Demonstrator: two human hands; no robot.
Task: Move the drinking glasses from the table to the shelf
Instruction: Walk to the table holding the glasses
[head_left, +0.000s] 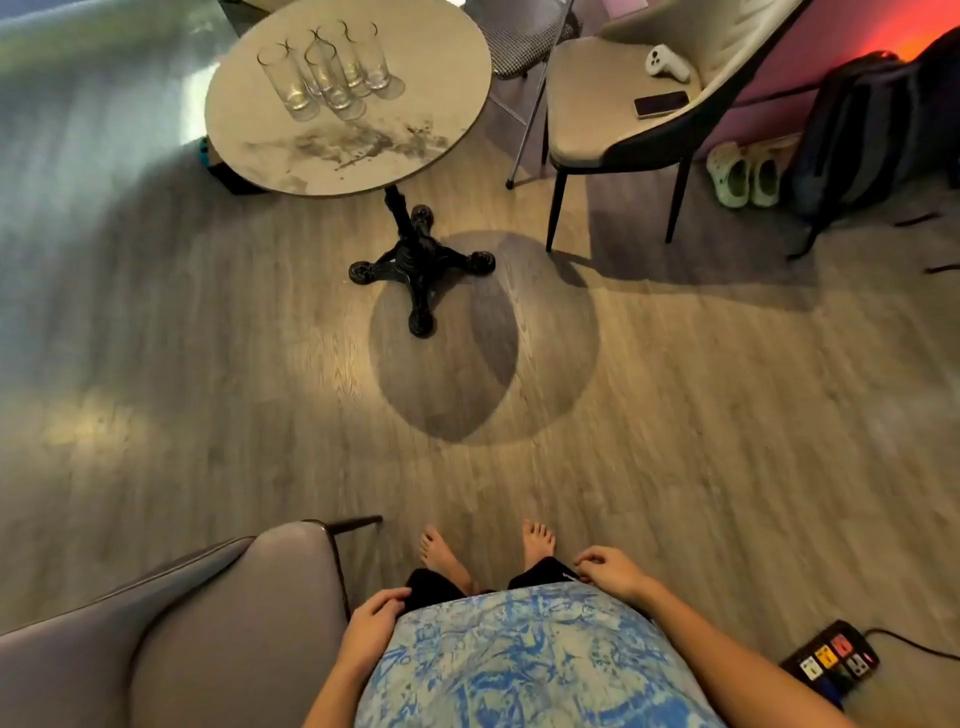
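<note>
Wood-plank floor (649, 415) all round, seen from above, standing barefoot.
Bottom left: grey padded chair (171, 634), close beside the left leg.
Upper left: round marble-look table (415, 78) on a black four-footed base (421, 265).
On the table's far left part: cluster of tall clear drinking glasses (324, 67), upright, empty, standing close together, some touching or overlapping in view; exact count hard to tell.
Low centre: left hand (374, 618) resting against the shirt hem and dark shorts, fingers loosely curled, holding no glass.
Just right of it: right hand (610, 569) at the right hip, fingers bent and pinching at the shorts' edge, no glass in it either.
Both hands well apart from the glasses.
Upper right: beige chair (587, 135) with a white controller (667, 63) and a phone (661, 104) on its seat.
Further right: pale clogs (745, 179), dark backpack (857, 135).
Bottom right: power strip (831, 657) on the floor.
</note>
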